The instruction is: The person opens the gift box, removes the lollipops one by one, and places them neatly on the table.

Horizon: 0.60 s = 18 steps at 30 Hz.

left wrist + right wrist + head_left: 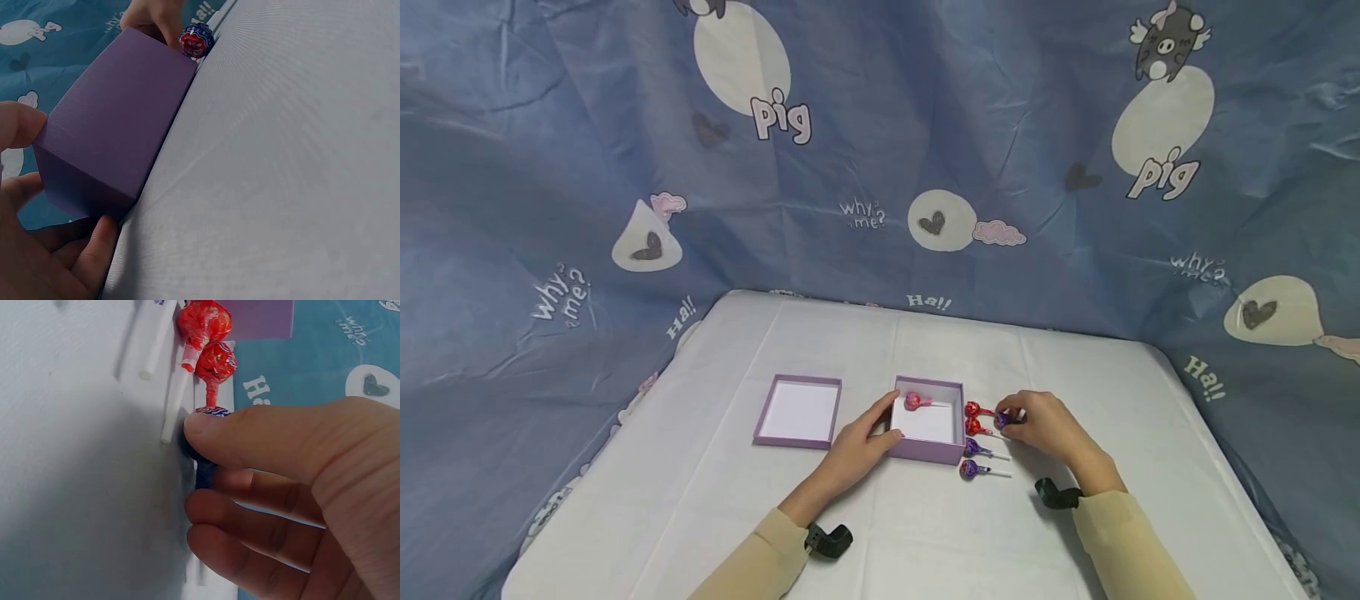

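Note:
An open purple box [927, 451] with a white inside stands mid-table, a pink lollipop [913, 401] lying in it. My left hand [859, 446] grips the box at its left end; the left wrist view shows fingers [94, 256] against its purple side. To the right of the box, my right hand [1047, 427] pinches a purple lollipop [1002, 420] by its wrapped head, partly hidden by the thumb [250, 432]. Two red lollipops [205, 324] lie between that hand and the box. Nearer the front are two more purple lollipops [970, 470], sticks pointing right.
A shallow purple lid [797, 408] lies white inside up, left of the box. The table [700, 500] has a white cover. Behind it hangs a blue patterned cloth [865, 150]. Each wrist wears a black device [831, 542].

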Each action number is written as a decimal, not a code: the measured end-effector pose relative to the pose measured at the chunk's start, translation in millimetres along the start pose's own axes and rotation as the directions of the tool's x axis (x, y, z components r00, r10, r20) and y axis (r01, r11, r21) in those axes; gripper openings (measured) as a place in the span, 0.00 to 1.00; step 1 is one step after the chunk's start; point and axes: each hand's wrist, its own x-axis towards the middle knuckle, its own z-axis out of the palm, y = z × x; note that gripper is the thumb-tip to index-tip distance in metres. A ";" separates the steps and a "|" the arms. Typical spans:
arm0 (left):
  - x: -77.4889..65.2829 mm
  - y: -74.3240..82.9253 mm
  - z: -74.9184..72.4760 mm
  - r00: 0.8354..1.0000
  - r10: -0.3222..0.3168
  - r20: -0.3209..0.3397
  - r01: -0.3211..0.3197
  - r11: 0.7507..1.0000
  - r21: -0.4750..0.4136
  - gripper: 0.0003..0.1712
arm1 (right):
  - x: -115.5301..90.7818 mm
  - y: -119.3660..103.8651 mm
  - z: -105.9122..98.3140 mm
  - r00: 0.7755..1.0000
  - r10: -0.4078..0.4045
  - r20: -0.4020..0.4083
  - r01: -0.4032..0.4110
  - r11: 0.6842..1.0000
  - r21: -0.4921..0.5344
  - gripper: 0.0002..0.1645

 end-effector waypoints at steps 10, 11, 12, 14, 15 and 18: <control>0.1 0.0 -0.9 1.000 -0.005 -0.001 0.005 1.000 0.018 0.38 | -5.4 0.8 -11.6 0.999 -0.008 -0.054 0.008 1.000 -0.002 0.17; 0.1 0.2 -1.0 1.000 -0.004 -0.001 0.004 1.000 0.018 0.38 | -5.5 0.9 -12.8 0.998 -0.007 -0.056 0.006 1.000 -0.006 0.17; 0.0 0.5 -1.0 1.000 -0.004 -0.002 0.004 1.000 0.018 0.38 | -5.7 0.9 -13.9 0.998 -0.005 -0.058 0.005 1.000 -0.007 0.17; -0.2 1.3 -1.1 1.000 -0.001 0.000 0.001 1.000 0.016 0.38 | -6.5 0.4 -16.3 0.998 -0.001 -0.060 0.001 1.000 -0.004 0.17; -0.3 1.7 -1.1 1.000 -0.001 0.001 0.001 1.000 0.013 0.38 | -6.8 0.0 -17.5 0.998 -0.001 -0.061 0.001 1.000 0.000 0.16; -0.5 2.8 -1.3 1.000 -0.002 0.003 0.002 1.000 0.015 0.38 | -7.4 -2.1 -21.3 0.998 -0.001 -0.063 0.001 1.000 0.006 0.16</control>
